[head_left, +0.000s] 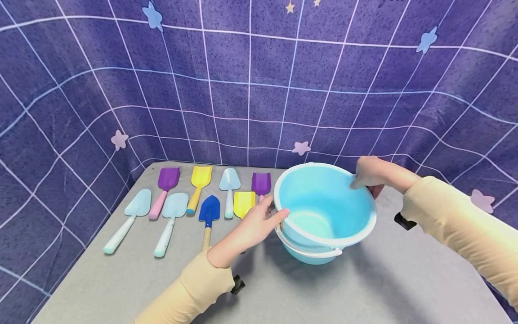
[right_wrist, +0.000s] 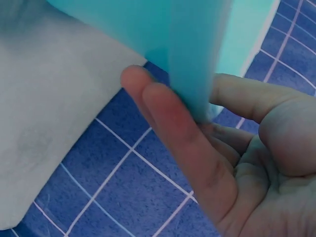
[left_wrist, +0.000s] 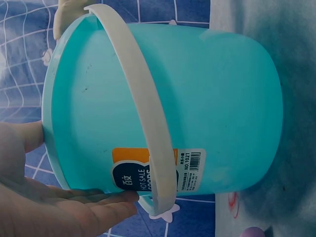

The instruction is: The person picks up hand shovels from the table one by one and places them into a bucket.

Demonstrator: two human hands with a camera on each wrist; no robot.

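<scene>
A light blue bucket (head_left: 328, 202) with a white handle (head_left: 315, 254) is between my two hands, its open top tilted toward me. My left hand (head_left: 259, 220) grips the left rim, thumb over the edge and fingers along the outer wall. In the left wrist view those fingers lie by an orange and black label (left_wrist: 131, 170) on the bucket. My right hand (head_left: 372, 173) pinches the far right rim, thumb inside and fingers outside, as the right wrist view (right_wrist: 212, 143) shows. Whether the bucket's base touches the table cannot be made out.
Several toy shovels and trowels lie left of the bucket on the grey table (head_left: 121, 288), among them a blue spade (head_left: 209, 209), a yellow shovel (head_left: 201, 176) and a purple shovel (head_left: 168, 178). A purple grid-patterned curtain (head_left: 243, 58) with stars hangs behind the table.
</scene>
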